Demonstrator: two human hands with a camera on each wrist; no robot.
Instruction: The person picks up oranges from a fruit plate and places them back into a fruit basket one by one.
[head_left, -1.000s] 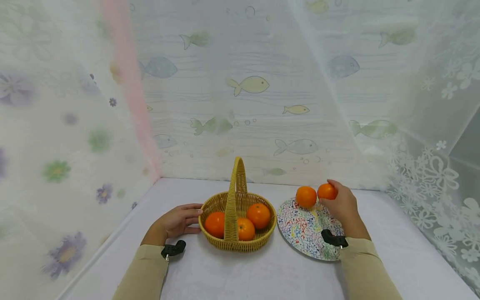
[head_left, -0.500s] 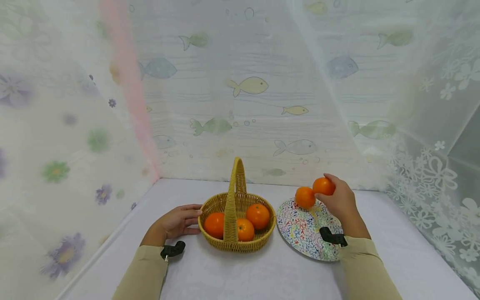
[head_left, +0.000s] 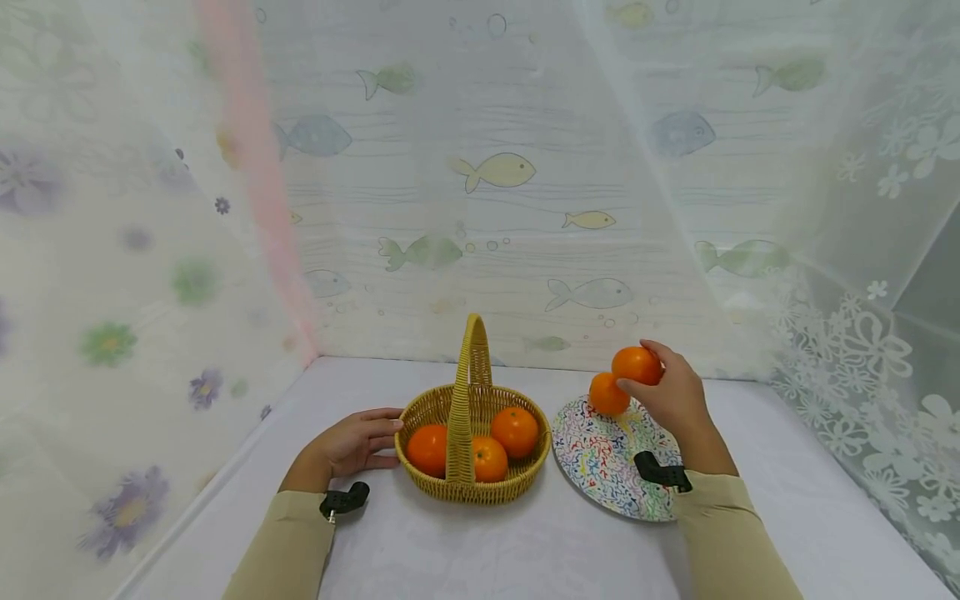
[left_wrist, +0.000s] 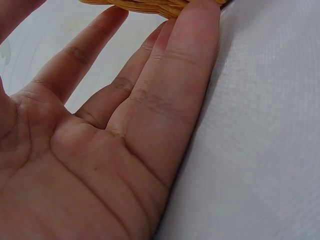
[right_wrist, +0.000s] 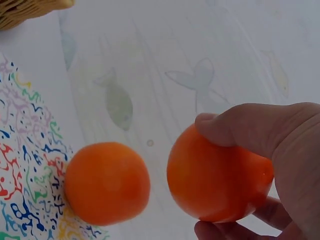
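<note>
My right hand [head_left: 678,396] holds an orange [head_left: 636,365] between thumb and fingers, raised above the far part of a round speckled plate [head_left: 600,458]. A second orange [head_left: 609,395] sits on that plate's far edge, just left of the held one; in the right wrist view a gap shows between this resting orange [right_wrist: 107,183] and the held orange [right_wrist: 217,175]. To the left stands a yellow wicker basket [head_left: 480,492] with a tall handle and three oranges [head_left: 516,432] inside. My left hand [head_left: 356,443] touches the basket's left side with extended fingers [left_wrist: 170,85].
A white cloth [head_left: 480,550] covers the table. Behind it hangs a sheer curtain [head_left: 495,250] printed with fish, and flowered fabric [head_left: 135,375] closes the left side. Lacy white netting [head_left: 862,375] hangs at the right. The basket handle [head_left: 459,417] rises high over its middle.
My right hand has lifted the orange off the plate's far right edge and carried it up and left. My left hand, the basket and the other orange on the plate keep their places.
</note>
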